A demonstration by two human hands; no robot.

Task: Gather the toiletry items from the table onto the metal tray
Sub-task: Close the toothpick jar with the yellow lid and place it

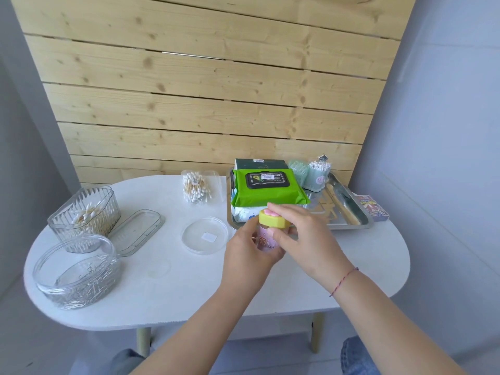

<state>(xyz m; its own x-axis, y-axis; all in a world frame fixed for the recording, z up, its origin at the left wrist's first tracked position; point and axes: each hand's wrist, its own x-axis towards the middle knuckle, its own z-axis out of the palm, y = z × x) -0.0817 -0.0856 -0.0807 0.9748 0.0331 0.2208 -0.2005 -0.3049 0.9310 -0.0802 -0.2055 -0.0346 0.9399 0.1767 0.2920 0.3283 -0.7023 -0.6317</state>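
A small pink container [263, 240] with a yellow lid [270, 218] is held over the white table [270, 293], just in front of the metal tray [351, 209]. My left hand [250, 251] grips its body from the left and below. My right hand [303, 235] pinches the yellow lid from the right. On the tray lie a green wipes pack [267, 193] stacked on other packs, a dark green box [259, 163], and a cup of cotton swabs [318, 174]. An open clear pack of cotton swabs [196, 189] lies left of the tray.
At the table's left stand a ribbed clear box with swabs [86, 217], its flat lid [138, 231], and a round clear tub of pins [78, 274]. A round clear lid [204, 235] lies mid-table. A small printed box [372, 208] sits right of the tray. A wooden slat wall stands behind.
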